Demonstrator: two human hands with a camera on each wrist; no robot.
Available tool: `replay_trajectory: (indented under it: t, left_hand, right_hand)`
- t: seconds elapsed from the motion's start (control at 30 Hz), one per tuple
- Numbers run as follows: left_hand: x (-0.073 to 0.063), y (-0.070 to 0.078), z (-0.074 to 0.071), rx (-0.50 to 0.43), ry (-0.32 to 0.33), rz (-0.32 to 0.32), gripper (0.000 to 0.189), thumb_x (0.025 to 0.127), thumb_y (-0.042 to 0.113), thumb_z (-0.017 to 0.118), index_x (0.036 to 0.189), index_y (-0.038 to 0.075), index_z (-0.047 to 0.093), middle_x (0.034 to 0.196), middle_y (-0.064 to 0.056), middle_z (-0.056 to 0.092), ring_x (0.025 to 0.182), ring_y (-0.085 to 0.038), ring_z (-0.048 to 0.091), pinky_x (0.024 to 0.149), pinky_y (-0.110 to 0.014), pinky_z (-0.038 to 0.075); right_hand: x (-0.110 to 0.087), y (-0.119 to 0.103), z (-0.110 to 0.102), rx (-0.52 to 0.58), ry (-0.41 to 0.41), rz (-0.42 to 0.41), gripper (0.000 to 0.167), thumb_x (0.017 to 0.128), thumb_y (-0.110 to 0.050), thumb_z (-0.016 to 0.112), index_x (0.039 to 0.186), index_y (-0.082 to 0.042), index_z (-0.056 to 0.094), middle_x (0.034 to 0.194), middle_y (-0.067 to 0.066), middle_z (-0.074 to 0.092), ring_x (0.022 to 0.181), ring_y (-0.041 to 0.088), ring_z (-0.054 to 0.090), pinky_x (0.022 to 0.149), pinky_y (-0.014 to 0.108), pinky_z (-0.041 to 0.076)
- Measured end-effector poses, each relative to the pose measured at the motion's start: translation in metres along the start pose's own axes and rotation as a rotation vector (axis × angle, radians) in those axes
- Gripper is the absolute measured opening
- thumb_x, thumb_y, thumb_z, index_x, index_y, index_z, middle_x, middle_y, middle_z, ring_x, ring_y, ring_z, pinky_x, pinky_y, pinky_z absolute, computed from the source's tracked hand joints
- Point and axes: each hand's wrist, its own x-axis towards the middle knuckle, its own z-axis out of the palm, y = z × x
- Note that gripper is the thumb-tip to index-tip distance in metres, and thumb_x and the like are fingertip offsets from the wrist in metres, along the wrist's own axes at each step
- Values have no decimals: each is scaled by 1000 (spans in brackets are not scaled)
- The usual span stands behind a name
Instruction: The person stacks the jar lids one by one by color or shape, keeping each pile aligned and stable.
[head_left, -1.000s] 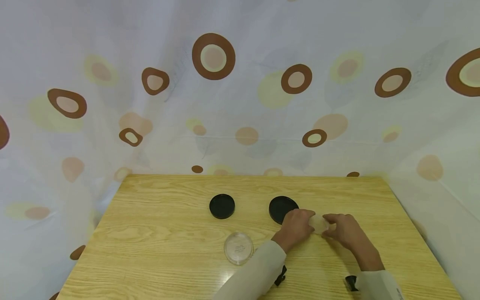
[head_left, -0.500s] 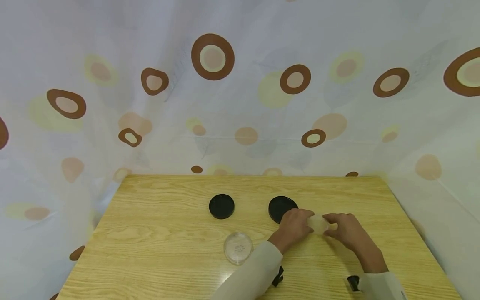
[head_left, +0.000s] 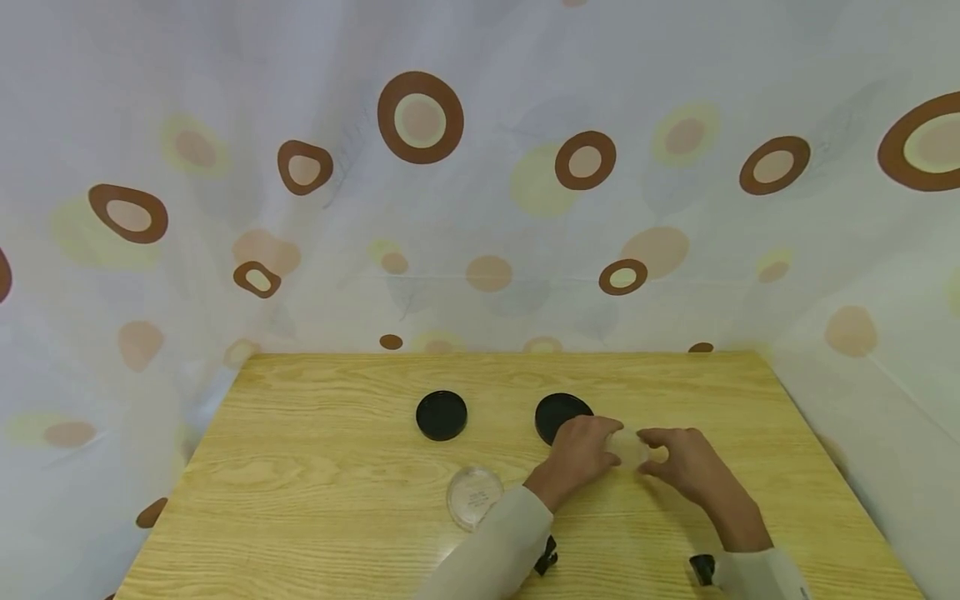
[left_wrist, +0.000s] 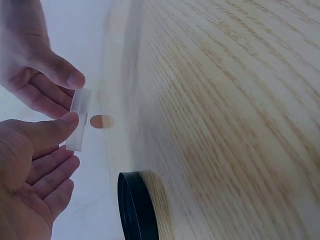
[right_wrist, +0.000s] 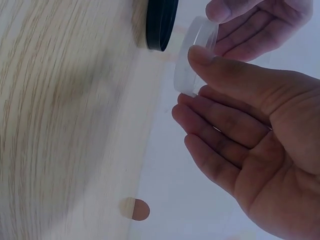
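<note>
A shallow, translucent round plastic lid (head_left: 628, 450) is held up off the table between my two hands, its rim seen edge-on in the left wrist view. My left hand (head_left: 576, 457) pinches one side of it, with the thumb on one face and the fingers behind. On the opposite side, my right hand (head_left: 686, 462) pinches the rim between thumb and fingertips. Partly behind the left hand lies a larger black round lid (head_left: 558, 415), its raised rim showing in both wrist views.
A smaller black round lid (head_left: 441, 415) lies at the back, left of the larger one. Nearer the front is a clear round lid (head_left: 474, 498) with small print, beside the left sleeve. Patterned cloth (head_left: 487, 208) rises behind the wooden table (head_left: 322, 467) and at its sides.
Both hands and the translucent lid have shifted slightly left. The whole head view has also moved a little. The lids on the table look unmoved.
</note>
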Motion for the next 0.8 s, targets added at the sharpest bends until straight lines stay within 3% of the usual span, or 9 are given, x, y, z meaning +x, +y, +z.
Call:
replay_trajectory:
  t: [0.33,0.6,0.8]
  left_hand:
    - [-11,-8,-9,13,1,-4,43,78,28,77,119,21,67,116,10,68,101,-4,64,81,-15,52]
    - [-17,-12,-16,-48,21,22,40,79,27,77,117,21,67,112,9,69,95,-3,64,77,-13,50]
    - [-23,-20,-22,-41,53,56,39,79,26,77,116,19,68,114,8,69,103,-4,64,86,-15,51]
  right_hand:
    - [0,-14,-4,3,31,-29,46,77,-15,76,118,3,65,109,21,68,92,34,67,74,44,56]
    - [0,-24,-7,-22,14,-31,45,77,-16,76,117,2,65,106,19,69,88,32,68,70,41,56]
    - [2,-32,-4,-26,24,-39,46,77,-18,76,118,1,65,106,19,70,87,30,68,72,42,56]
